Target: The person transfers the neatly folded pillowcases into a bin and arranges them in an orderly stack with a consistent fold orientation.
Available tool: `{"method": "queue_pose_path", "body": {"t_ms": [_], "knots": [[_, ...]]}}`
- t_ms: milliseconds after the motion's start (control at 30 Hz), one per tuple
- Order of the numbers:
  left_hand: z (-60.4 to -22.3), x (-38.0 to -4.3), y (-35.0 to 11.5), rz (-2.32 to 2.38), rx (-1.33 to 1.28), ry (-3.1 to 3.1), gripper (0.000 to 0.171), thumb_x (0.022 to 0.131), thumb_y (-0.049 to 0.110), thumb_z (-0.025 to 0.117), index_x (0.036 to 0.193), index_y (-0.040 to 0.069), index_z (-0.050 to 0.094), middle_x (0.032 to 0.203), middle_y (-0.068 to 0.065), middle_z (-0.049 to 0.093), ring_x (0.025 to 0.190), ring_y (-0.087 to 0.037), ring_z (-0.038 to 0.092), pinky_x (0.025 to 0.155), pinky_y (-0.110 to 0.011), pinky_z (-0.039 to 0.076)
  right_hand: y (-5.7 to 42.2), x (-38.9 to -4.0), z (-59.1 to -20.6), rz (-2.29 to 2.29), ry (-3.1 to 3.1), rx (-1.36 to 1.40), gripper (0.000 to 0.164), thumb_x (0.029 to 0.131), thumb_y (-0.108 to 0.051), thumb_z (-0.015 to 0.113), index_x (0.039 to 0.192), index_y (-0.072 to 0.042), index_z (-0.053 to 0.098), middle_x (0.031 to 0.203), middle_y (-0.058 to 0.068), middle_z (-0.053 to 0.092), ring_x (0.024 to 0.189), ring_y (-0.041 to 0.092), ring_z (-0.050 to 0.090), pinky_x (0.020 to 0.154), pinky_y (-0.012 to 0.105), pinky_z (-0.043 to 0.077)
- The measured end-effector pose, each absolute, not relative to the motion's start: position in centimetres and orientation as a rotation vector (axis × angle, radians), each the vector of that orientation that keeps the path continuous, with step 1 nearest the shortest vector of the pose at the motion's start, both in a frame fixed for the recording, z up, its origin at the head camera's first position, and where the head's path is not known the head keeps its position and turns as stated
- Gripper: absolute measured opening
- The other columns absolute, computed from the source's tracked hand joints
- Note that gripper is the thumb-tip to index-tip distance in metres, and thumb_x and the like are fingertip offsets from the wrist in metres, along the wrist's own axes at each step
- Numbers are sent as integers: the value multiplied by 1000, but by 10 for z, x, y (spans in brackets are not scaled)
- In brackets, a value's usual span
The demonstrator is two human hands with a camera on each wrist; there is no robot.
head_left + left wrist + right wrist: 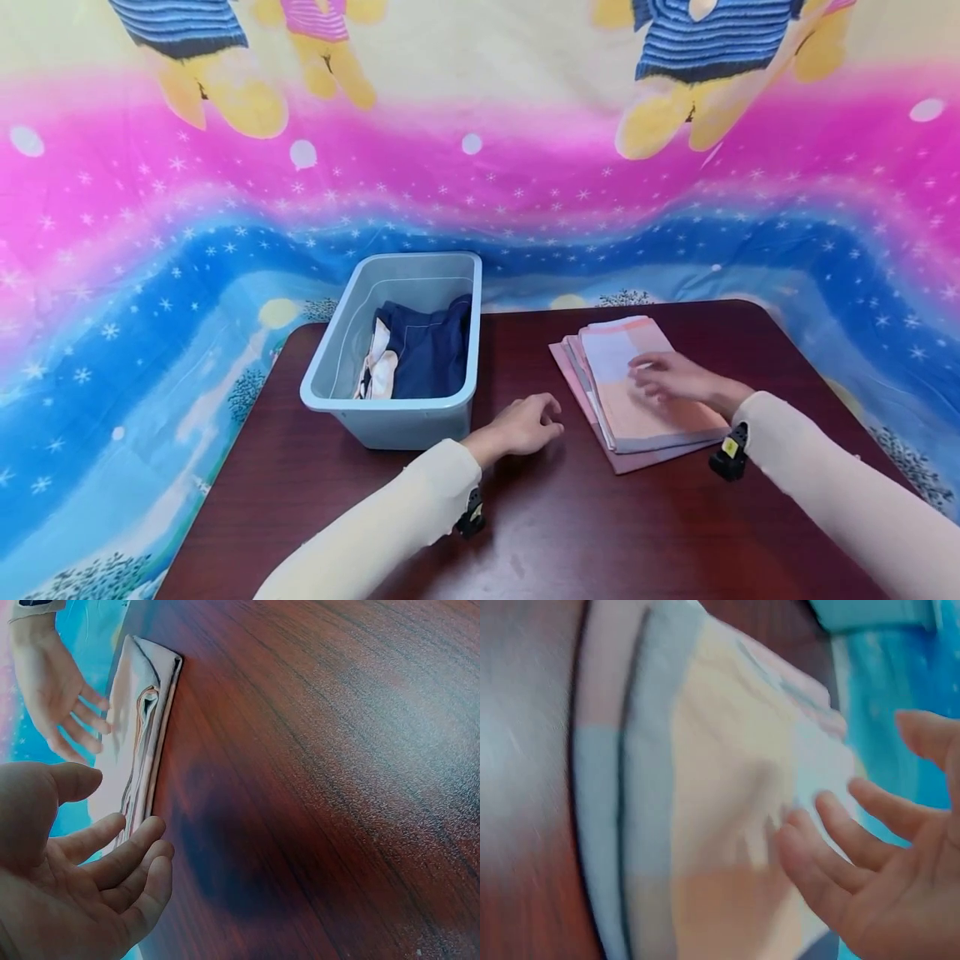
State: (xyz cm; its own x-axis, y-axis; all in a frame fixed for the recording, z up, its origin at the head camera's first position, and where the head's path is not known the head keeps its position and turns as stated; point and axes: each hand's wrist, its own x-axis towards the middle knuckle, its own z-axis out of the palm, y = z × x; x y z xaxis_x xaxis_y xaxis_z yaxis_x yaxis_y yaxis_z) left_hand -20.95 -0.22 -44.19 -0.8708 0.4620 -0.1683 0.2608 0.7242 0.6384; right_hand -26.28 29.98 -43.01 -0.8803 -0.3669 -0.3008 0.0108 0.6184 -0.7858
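Observation:
A stack of folded cloth point(630, 392) in pink, peach, white and grey blocks lies on the right half of the table. Just over its top hovers my right hand point(675, 382), fingers loosely bent and holding nothing; the right wrist view shows them apart from the cloth point(727, 750). My left hand point(525, 425) hangs above the table between the bin and the stack, its fingers relaxed and nothing in them. Seen from the left wrist, the folded edges of the cloth point(142, 742) lie beyond that hand's fingertips.
A grey-blue plastic bin point(397, 404) stands at the table's back left. Inside it are dark navy cloth point(427, 350) and a pale patterned piece point(381, 367). The dark wooden table point(592, 533) meets a printed fabric backdrop point(525, 192) behind and at both sides.

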Motion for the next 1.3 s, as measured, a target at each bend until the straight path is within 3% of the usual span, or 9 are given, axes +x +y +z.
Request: {"method": "queue_pose_path", "body": {"t_ms": [133, 333, 433, 633, 733, 967, 1100, 1300], "knots": [[-441, -209, -3, 877, 560, 2627, 29, 98, 24, 64, 123, 10, 63, 104, -6, 75, 89, -14, 68, 82, -29, 52, 321, -269, -429, -1082, 2621, -188, 62, 108, -34, 47, 149, 11, 35, 140, 39, 49, 121, 48, 56, 87, 49, 57], [-439, -209, -4, 872, 544, 2619, 30, 99, 24, 64, 124, 10, 63, 106, -6, 74, 88, -13, 66, 82, -30, 52, 355, -271, -438, -838, 2642, 10, 79, 106, -42, 46, 150, 18, 20, 147, 45, 29, 129, 56, 43, 94, 60, 50], [-438, -209, -5, 876, 530, 2619, 29, 99, 24, 64, 125, 10, 63, 107, -6, 74, 89, -13, 66, 82, -31, 53, 364, -272, -446, -838, 2562, 79, 84, 104, -46, 46, 150, 18, 17, 147, 43, 30, 124, 52, 48, 88, 54, 54], [-438, -208, -7, 865, 526, 2621, 30, 99, 24, 64, 125, 11, 63, 106, -6, 74, 88, -13, 66, 82, -31, 53, 366, -276, -460, -1040, 2379, 41, 86, 105, -51, 44, 153, 14, 17, 135, 29, 52, 105, 26, 59, 83, 36, 54], [-440, -208, -7, 879, 525, 2613, 30, 99, 24, 65, 125, 10, 63, 107, -7, 74, 89, -15, 67, 82, -32, 53, 365, -278, -466, -1114, 2301, -6, 84, 107, -49, 42, 155, 13, 14, 139, 28, 52, 109, 21, 61, 89, 39, 55], [-451, -213, -2, 1021, 478, 2581, 30, 98, 22, 64, 124, 7, 63, 109, -10, 73, 91, -17, 67, 80, -30, 54, 368, -281, -472, -1182, 2268, -47, 83, 106, -51, 41, 158, 7, 11, 155, 32, 36, 133, 35, 50, 105, 52, 49], [-458, -217, 3, 1108, 394, 2559, 33, 98, 23, 64, 126, 7, 61, 110, -10, 71, 92, -18, 66, 81, -32, 54, 367, -280, -473, -1247, 2189, -45, 78, 108, -44, 42, 158, 8, 11, 148, 28, 46, 124, 27, 58, 102, 48, 51], [-465, -221, 9, 1209, 243, 2540, 42, 97, 24, 64, 135, 8, 54, 118, -12, 68, 104, -22, 65, 92, -39, 53, 354, -275, -473, -1336, 2026, -53, 68, 108, -34, 47, 154, 7, 19, 115, 3, 68, 96, 12, 65, 84, 34, 56]]}}
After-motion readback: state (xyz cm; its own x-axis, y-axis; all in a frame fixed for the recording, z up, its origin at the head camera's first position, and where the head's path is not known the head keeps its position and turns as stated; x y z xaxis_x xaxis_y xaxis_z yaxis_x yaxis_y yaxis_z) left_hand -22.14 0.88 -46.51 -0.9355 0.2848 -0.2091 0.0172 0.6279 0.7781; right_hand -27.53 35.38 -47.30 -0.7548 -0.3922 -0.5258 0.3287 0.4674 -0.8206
